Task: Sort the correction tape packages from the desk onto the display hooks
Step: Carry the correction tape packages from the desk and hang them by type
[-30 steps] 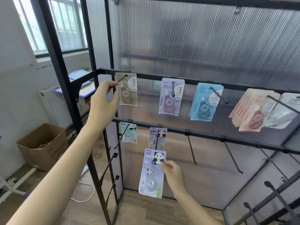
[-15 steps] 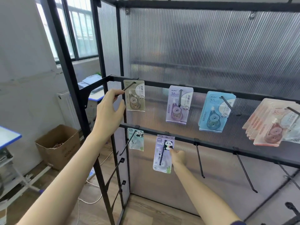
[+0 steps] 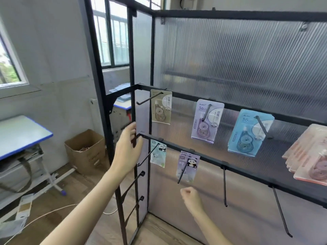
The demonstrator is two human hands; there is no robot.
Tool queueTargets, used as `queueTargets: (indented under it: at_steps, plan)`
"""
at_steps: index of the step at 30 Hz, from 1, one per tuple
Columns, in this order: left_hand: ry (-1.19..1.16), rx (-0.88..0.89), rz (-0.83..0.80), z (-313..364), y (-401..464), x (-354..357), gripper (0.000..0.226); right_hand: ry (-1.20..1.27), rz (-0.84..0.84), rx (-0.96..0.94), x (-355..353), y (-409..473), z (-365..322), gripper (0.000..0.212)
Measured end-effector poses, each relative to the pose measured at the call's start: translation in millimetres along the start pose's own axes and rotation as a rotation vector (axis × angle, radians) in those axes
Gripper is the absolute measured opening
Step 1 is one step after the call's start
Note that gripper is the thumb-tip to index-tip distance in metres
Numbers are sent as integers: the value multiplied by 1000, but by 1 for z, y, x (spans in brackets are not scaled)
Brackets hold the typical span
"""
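Observation:
Purple panda correction tape packages (image 3: 187, 166) hang on a hook of the lower bar of the black display rack (image 3: 247, 110). My right hand (image 3: 190, 198) is just below them, fingers curled shut, holding nothing. My left hand (image 3: 128, 151) is open near the rack's left post, off the hooks. A green panda package (image 3: 158, 153) hangs to the left. On the upper bar hang a beige package (image 3: 161, 106), a purple one (image 3: 206, 121), blue ones (image 3: 248, 133) and a pink stack (image 3: 309, 156).
Two bare hooks (image 3: 224, 186) (image 3: 281, 211) stick out of the lower bar to the right. A blue-edged desk (image 3: 19, 133) stands at the left, with a cardboard box (image 3: 86, 151) on the wooden floor beside it. A white cable (image 3: 53, 214) lies on the floor.
My right hand let go of the purple panda package on the lower hook and dropped below it. My left hand came off the top-left hook and moved down. The view swung left.

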State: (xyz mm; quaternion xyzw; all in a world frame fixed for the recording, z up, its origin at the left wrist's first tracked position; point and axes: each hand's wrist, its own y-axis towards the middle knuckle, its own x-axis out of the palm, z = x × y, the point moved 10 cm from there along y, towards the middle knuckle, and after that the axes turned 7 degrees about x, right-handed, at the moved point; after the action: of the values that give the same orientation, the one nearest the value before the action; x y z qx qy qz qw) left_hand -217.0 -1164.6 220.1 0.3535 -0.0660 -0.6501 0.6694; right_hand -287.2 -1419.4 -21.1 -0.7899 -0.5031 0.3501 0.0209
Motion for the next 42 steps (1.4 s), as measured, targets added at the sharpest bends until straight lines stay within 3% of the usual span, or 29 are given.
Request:
queueTargets:
  at_steps: [3,7,13,20,29,42]
  plan:
    - [151,-84,-125,-31,-36,6,44,-142,-153,-154,33,-33,-16,12]
    - [309,-290,-216,-84,-96,-8,44,-260,-258,-394,78,-80,-55,21]
    - [456,-476,-183,-126,-169,-69,48,-444,-312,-753,136,-141,-119,35]
    - [581,-647,-71,-151,-220,-150,56,-591,-417,-1001,214,-186,-173,45]
    - [649,-787,133,-206,-231,-243,54,-565,-561,-1083,308,-222,-236,44]
    - [619,-944,375,-314,-205,-438,53,-633,-754,-1144,538,-262,-376,45]
